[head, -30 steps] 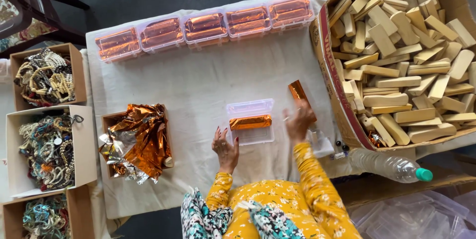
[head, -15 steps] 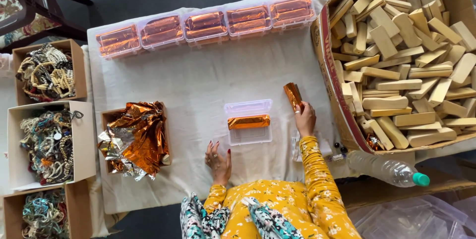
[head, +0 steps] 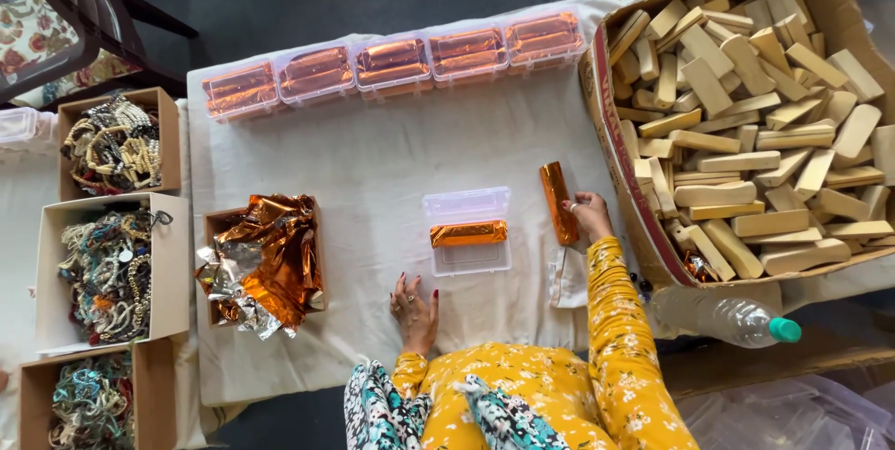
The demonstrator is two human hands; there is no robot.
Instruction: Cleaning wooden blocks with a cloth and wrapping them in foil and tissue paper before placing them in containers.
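My right hand point(head: 588, 215) holds an orange foil-wrapped block point(head: 557, 201) upright on the white cloth, to the right of an open clear plastic box point(head: 467, 231). Inside that box lies one orange-wrapped block point(head: 468, 233). My left hand point(head: 416, 309) rests flat on the cloth below and to the left of the box, fingers spread, holding nothing. Both arms wear yellow flowered sleeves.
A row of closed clear boxes point(head: 401, 60) with orange blocks lines the far edge. A big cardboard box point(head: 623, 153) of bare wooden blocks stands at right. A small box of orange foil sheets point(head: 266, 259) sits at left, beside boxes of beads point(head: 112, 268). A plastic bottle point(head: 727, 317) lies at lower right.
My right hand has carried the wrapped block from near the clear box a little right and up. My left hand slid down toward my body and lies flat.
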